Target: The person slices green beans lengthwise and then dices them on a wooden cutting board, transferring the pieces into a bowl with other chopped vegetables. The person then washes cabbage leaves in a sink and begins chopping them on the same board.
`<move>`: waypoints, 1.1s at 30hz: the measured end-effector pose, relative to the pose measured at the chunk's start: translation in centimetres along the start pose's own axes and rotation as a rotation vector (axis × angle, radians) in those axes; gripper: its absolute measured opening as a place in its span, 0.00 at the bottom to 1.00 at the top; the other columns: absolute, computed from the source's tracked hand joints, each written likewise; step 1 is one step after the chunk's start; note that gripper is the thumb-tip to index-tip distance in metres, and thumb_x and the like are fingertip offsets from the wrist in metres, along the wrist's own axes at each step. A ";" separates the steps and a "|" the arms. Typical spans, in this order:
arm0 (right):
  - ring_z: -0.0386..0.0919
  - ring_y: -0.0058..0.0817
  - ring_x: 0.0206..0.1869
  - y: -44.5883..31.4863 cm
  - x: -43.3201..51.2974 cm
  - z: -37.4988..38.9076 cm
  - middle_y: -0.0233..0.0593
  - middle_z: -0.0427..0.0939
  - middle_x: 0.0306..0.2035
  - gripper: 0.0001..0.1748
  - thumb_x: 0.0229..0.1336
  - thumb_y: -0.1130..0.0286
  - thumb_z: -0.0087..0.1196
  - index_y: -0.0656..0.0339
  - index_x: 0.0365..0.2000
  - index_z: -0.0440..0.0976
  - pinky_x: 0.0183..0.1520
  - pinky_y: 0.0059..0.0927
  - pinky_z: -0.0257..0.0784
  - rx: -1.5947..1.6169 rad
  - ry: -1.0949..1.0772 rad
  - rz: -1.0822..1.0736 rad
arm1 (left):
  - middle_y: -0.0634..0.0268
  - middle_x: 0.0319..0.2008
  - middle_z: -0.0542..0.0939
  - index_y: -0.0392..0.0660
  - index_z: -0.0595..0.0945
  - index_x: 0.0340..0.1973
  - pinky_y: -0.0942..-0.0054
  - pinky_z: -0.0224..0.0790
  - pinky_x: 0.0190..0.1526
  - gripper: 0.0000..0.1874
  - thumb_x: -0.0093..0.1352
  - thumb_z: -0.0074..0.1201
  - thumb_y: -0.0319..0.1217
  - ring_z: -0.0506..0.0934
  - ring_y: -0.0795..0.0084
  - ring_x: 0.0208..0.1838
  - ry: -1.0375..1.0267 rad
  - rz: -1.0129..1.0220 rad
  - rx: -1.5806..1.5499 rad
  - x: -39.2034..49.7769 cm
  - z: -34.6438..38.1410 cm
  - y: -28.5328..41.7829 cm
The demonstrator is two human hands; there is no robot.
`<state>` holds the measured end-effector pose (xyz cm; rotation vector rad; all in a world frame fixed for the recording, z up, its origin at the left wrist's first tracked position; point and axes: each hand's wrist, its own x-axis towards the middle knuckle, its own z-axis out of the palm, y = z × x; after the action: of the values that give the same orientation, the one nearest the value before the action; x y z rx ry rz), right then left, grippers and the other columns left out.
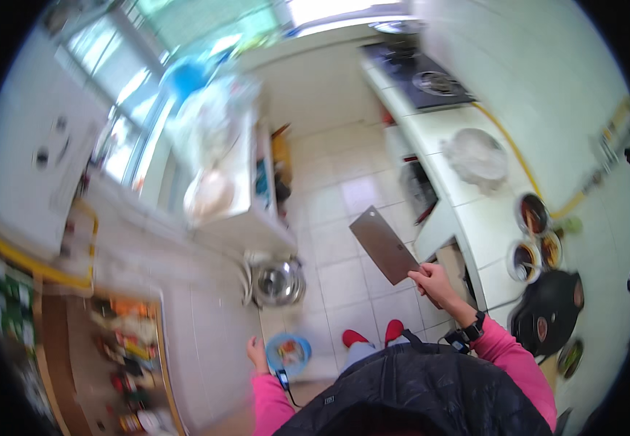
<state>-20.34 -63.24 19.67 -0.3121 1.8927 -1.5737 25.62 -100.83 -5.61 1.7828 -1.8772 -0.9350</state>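
My right hand [436,284] grips the handle of a kitchen cleaver [384,245]. The wide metal blade points forward and left over the tiled floor, and a small hole shows near its far corner. On that wrist is a black watch [475,327]. My left hand [258,351] hangs low at the left, with nothing visible in it. Its fingers look loosely bent. In the picture it lies right beside a blue plastic basin [288,351], which has some reddish and pale stuff inside and stands low, below the hand.
A tiled counter [473,229] runs along the right with a gas hob [421,82], a plastic-covered round item [478,158], several seasoning bowls [524,260] and a black electric griddle [548,313]. Leftward are stacked steel basins [276,280], a white cabinet [238,229] and shelves [64,338].
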 end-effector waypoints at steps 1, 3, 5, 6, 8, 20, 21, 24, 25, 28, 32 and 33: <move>0.65 0.17 0.14 0.0 -1.2 -2.8 0.28 0.65 0.13 0.21 0.58 0.67 0.57 0.58 0.14 0.61 0.15 0.21 0.60 0.062 0.089 -0.021 | 0.54 0.43 0.82 0.37 0.81 0.47 0.69 0.71 0.50 0.19 0.61 0.61 0.30 0.79 0.66 0.46 -0.044 0.097 -0.146 1.2 1.7 3.7; 0.65 0.18 0.14 0.4 -4.9 -7.4 0.30 0.67 0.15 0.18 0.60 0.68 0.56 0.59 0.17 0.62 0.16 0.21 0.60 0.182 0.269 -0.009 | 0.56 0.44 0.82 0.36 0.81 0.46 0.71 0.70 0.50 0.18 0.62 0.60 0.28 0.79 0.69 0.46 -0.183 0.131 -0.296 1.8 4.2 10.6; 0.65 0.18 0.14 1.5 -8.3 -11.1 0.31 0.68 0.16 0.16 0.60 0.68 0.56 0.59 0.20 0.64 0.16 0.21 0.60 0.369 0.459 -0.013 | 0.57 0.44 0.82 0.35 0.81 0.46 0.75 0.69 0.50 0.16 0.62 0.59 0.25 0.79 0.72 0.47 -0.310 0.282 -0.335 1.7 7.8 18.0; 0.65 0.18 0.15 2.4 -10.3 -12.5 0.32 0.69 0.17 0.15 0.60 0.68 0.55 0.60 0.21 0.64 0.16 0.21 0.61 0.467 0.553 -0.005 | 0.57 0.43 0.82 0.36 0.81 0.46 0.74 0.69 0.51 0.16 0.63 0.59 0.26 0.79 0.70 0.48 -0.416 0.349 -0.443 1.1 9.8 21.5; 0.65 0.19 0.15 4.9 -14.7 -14.6 0.31 0.68 0.17 0.13 0.61 0.68 0.55 0.60 0.24 0.65 0.16 0.21 0.61 0.567 0.741 -0.022 | 0.56 0.43 0.83 0.38 0.82 0.45 0.70 0.68 0.52 0.15 0.63 0.59 0.29 0.79 0.66 0.48 -0.521 0.554 -0.294 -0.4 13.4 28.0; 0.58 0.18 0.12 22.4 -42.0 -19.0 0.25 0.62 0.14 0.16 0.57 0.68 0.57 0.53 0.19 0.63 0.16 0.22 0.54 1.122 1.316 -0.021 | 0.58 0.46 0.81 0.42 0.82 0.45 0.66 0.65 0.58 0.14 0.64 0.59 0.28 0.77 0.60 0.52 -0.979 1.323 -0.166 -27.7 26.0 47.6; 0.57 0.17 0.12 24.4 -43.5 -19.1 0.24 0.60 0.12 0.18 0.57 0.68 0.57 0.51 0.16 0.62 0.16 0.21 0.52 1.110 1.321 -0.087 | 0.58 0.46 0.81 0.41 0.82 0.45 0.66 0.65 0.58 0.14 0.64 0.59 0.28 0.77 0.61 0.53 -1.016 1.344 -0.152 -30.0 26.8 47.9; 0.59 0.16 0.12 30.6 -47.7 -21.0 0.25 0.62 0.11 0.20 0.55 0.68 0.58 0.51 0.13 0.62 0.15 0.22 0.51 1.127 1.369 -0.119 | 0.57 0.48 0.81 0.39 0.81 0.46 0.66 0.65 0.57 0.14 0.65 0.57 0.26 0.77 0.62 0.53 -1.142 1.380 -0.071 -39.1 28.2 47.3; 0.62 0.18 0.12 32.3 -49.2 -21.9 0.27 0.64 0.11 0.18 0.53 0.69 0.59 0.53 0.13 0.63 0.15 0.24 0.55 1.098 1.364 -0.136 | 0.56 0.48 0.81 0.38 0.81 0.46 0.66 0.65 0.58 0.14 0.65 0.57 0.26 0.76 0.62 0.53 -1.235 1.379 -0.070 -42.7 28.2 46.6; 0.64 0.20 0.13 36.4 -51.7 -25.4 0.30 0.66 0.12 0.16 0.52 0.70 0.60 0.56 0.14 0.65 0.17 0.26 0.60 1.230 1.345 -0.104 | 0.55 0.48 0.81 0.37 0.80 0.47 0.66 0.63 0.59 0.14 0.65 0.56 0.25 0.76 0.63 0.54 -1.389 1.391 -0.012 -52.8 28.1 45.7; 0.66 0.22 0.14 39.3 -55.0 -29.3 0.31 0.68 0.13 0.15 0.51 0.71 0.59 0.59 0.14 0.67 0.19 0.26 0.62 1.125 1.444 -0.176 | 0.54 0.49 0.80 0.37 0.80 0.48 0.67 0.62 0.60 0.14 0.65 0.55 0.24 0.75 0.63 0.55 -1.567 1.473 -0.015 -64.0 27.1 44.5; 0.67 0.23 0.14 39.9 -55.9 -30.1 0.32 0.69 0.13 0.15 0.51 0.72 0.59 0.59 0.14 0.68 0.19 0.26 0.62 1.116 1.489 -0.162 | 0.54 0.49 0.80 0.37 0.80 0.48 0.67 0.61 0.61 0.14 0.66 0.55 0.24 0.75 0.63 0.55 -1.614 1.500 -0.025 -66.1 27.1 44.2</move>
<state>12.53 1.97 2.31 1.5848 1.2872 -3.0331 -17.00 -32.01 16.82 -1.1715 -2.8063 -1.5751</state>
